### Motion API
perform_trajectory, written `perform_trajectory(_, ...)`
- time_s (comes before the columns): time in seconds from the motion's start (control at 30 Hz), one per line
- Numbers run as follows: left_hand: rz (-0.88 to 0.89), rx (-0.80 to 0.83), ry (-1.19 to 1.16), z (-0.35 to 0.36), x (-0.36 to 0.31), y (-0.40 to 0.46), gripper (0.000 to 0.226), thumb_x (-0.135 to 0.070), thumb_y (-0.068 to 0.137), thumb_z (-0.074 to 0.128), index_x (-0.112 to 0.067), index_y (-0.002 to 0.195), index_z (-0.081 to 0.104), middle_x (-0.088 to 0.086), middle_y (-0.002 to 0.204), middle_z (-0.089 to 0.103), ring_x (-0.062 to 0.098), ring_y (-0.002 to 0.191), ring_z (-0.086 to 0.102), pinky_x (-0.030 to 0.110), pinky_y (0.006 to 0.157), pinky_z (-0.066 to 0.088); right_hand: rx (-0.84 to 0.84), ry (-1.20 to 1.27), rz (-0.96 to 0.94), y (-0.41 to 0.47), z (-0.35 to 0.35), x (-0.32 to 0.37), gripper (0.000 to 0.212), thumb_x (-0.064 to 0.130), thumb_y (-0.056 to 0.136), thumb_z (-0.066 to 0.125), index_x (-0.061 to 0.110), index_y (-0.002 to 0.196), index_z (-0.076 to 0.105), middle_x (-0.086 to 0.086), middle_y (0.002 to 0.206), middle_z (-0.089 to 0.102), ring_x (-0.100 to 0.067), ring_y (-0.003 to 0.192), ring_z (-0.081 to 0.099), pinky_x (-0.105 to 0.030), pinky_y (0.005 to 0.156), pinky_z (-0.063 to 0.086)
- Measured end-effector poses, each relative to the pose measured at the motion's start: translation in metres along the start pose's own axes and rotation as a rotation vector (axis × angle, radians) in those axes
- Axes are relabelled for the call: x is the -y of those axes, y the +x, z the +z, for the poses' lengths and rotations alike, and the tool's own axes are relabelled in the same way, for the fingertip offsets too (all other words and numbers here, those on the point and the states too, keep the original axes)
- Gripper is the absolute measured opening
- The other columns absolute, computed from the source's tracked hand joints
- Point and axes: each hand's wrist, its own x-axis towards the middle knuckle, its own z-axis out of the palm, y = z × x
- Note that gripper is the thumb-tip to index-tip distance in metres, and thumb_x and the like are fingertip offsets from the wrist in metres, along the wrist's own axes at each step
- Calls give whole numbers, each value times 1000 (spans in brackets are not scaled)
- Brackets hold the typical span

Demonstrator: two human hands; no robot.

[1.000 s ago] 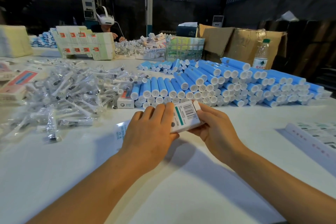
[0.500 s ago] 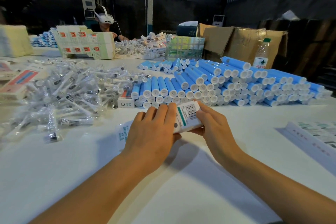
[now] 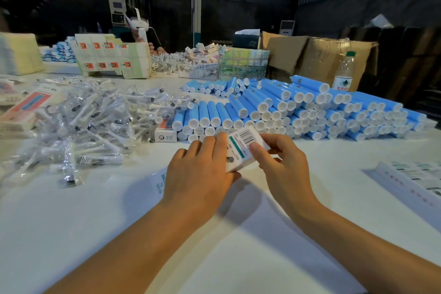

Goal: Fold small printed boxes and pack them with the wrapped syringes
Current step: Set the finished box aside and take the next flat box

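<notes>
At the centre of the frame the small box (image 3: 244, 148) sat between the left hand (image 3: 200, 172) and the right hand (image 3: 281, 164), above the table (image 3: 95, 234). A heap of wrapped syringes (image 3: 90, 117) filled the middle left. The stacked tubes (image 3: 298, 112) ran behind the hands toward the right edge — a water bottle (image 3: 343, 71) stood behind them, before the cardboard cartons (image 3: 310, 57). Flat box blanks (image 3: 412, 179) lay at the lower right. A person (image 3: 138, 31) sat at the table's far side, upper left of centre.
</notes>
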Motion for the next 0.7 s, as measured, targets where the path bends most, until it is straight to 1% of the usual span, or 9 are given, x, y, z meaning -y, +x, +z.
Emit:
perform_trajectory(0.1, -4, -2, 1, 2, -2, 0, 76, -63, 90, 29, -18, 144, 0, -4, 142, 32, 16, 124, 37, 29, 92, 35, -17, -25, -30, -2, 2, 1, 19, 20, 88, 64, 37, 84, 56, 13, 93, 62, 6, 82, 57, -12, 62, 47)
perform_trajectory(0.17, -10, -6, -2, 2, -3, -1, 76, -63, 91, 30, -17, 143, 0, -3, 141, 32, 16, 124, 37, 29, 92, 36, -25, -61, -58, -3, 2, 1, 18, 18, 88, 64, 35, 85, 58, 15, 91, 59, 8, 81, 55, -9, 62, 44)
perform_trajectory(0.3, -20, -4, 14, 3, -4, -1, 77, -62, 91, 31, -16, 144, 1, -3, 142, 32, 17, 124, 37, 29, 92, 36, -32, -127, -93, -3, 3, 0, 12, 18, 88, 63, 27, 97, 64, 17, 91, 56, 8, 82, 53, -7, 62, 42)
perform_trajectory(0.43, -25, -11, 18, 3, -5, -1, 77, -63, 90, 31, -16, 144, 2, -3, 142, 32, 17, 124, 38, 29, 91, 37, -38, -150, -105, -3, 3, -1, 21, 18, 88, 63, 17, 108, 68, 16, 94, 56, 8, 84, 53, -6, 64, 42)
perform_trajectory(0.5, -27, -12, 23, 2, -4, -1, 77, -63, 90, 31, -16, 145, 3, -3, 141, 33, 16, 123, 38, 28, 90, 37, -29, -120, -82, -3, 2, 0, 23, 19, 88, 63, 18, 110, 69, 15, 95, 58, 7, 84, 54, -8, 64, 43)
perform_trajectory(0.57, -29, -11, 29, 1, -3, -1, 77, -63, 90, 31, -17, 145, 5, -4, 140, 34, 15, 122, 39, 28, 90, 36, -19, -55, -36, -2, 1, 0, 18, 19, 89, 62, 24, 105, 69, 13, 96, 61, 4, 85, 56, -11, 65, 46)
perform_trajectory(0.63, -28, -10, 38, 1, -3, -1, 76, -64, 90, 29, -17, 146, 4, -5, 140, 34, 15, 122, 39, 28, 89, 35, -38, -21, 10, 0, 0, 0, 9, 20, 89, 63, 28, 90, 67, 10, 93, 65, -3, 85, 59, -17, 66, 50)
perform_trajectory(0.7, -29, -9, 44, 0, -3, 0, 77, -64, 90, 28, -17, 146, 5, -5, 139, 34, 15, 123, 39, 28, 89, 35, -79, -18, 45, 1, -1, 0, 6, 23, 87, 65, 23, 81, 63, 8, 87, 66, -6, 79, 59, -18, 62, 50)
